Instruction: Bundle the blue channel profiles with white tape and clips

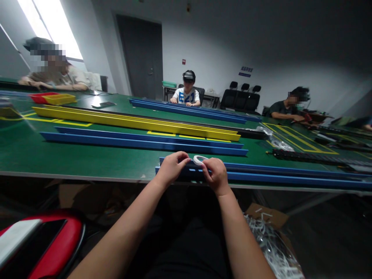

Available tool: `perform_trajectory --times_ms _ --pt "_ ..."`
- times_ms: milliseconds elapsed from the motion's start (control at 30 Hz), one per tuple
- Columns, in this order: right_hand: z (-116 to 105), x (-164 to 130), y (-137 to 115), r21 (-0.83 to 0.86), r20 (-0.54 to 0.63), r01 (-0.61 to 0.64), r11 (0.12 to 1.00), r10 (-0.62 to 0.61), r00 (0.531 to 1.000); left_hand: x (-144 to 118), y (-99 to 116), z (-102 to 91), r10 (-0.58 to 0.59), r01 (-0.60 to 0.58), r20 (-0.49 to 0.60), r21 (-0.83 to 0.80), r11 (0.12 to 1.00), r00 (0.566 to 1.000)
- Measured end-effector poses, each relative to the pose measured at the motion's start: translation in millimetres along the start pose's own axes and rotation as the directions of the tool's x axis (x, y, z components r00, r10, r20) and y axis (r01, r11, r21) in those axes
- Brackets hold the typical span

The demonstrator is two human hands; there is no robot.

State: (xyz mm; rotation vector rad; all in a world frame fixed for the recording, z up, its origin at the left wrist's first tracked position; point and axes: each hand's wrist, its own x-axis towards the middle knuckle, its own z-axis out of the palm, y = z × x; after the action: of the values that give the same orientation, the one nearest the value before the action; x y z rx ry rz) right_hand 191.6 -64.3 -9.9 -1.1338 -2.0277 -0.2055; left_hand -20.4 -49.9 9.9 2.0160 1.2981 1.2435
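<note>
A green table (72, 155) is spread across the view, with long yellow rails (136, 123) laid toward 11 o'clock and blue rails (139, 139) nearer. At the near edge, toward 12 o'clock, a blue rail (276, 178) is touched by both hands. The left hand (172, 167) is curled, fingertips pinched on a small white ring (199, 159) (possibly tape), which is also gripped from 3 o'clock by the right hand (216, 175).

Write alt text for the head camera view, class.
Two bare hands, left hand and right hand, pinch a small white ring over a blue rail at the green table edge. Three other people sit across it.
</note>
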Motion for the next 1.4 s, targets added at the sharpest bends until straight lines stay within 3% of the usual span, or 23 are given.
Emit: perform_trajectory --times_ms 133,233,367,600,733,967,1167,1400 --pt "-17 22 -12 -0.075 0.233 0.133 0.988 -0.112 0.966 2 -19 -20.1 -0.064 0.062 0.024 0.093 0.994 0.998" --pt "-34 41 -18 -0.118 0.417 0.228 0.967 -0.160 0.895 1 -29 -35.5 -0.082 0.078 0.015 0.159 0.984 0.997" --pt "-48 63 -23 -0.148 0.554 0.305 0.941 -0.177 0.814 -2 -39 -49.7 -0.145 0.136 0.022 0.235 0.962 0.989" --pt "-34 81 -45 -0.218 0.744 0.376 0.901 -0.096 0.661 -3 -51 -58.1 -0.243 0.205 0.114 0.269 0.941 0.963" --pt "-20 86 -61 -0.286 0.801 0.390 0.875 -0.005 0.599 -3 -59 -70.6 -0.307 0.263 0.129 0.277 0.924 0.943" --pt "9 85 -64 -0.219 0.818 0.466 0.857 -0.099 0.567 -7 -89 -82.0 -0.420 0.361 0.149 0.311 0.879 0.895" --pt "18 85 -76 -0.261 0.814 0.428 0.865 -0.041 0.579 -8 -102 -70.1 -0.386 0.346 0.038 0.368 0.863 0.922" --pt "25 86 -82 -0.281 0.816 0.398 0.873 0.000 0.578 -12 -102 -65.9 -0.382 0.332 0.014 0.470 0.818 0.924"
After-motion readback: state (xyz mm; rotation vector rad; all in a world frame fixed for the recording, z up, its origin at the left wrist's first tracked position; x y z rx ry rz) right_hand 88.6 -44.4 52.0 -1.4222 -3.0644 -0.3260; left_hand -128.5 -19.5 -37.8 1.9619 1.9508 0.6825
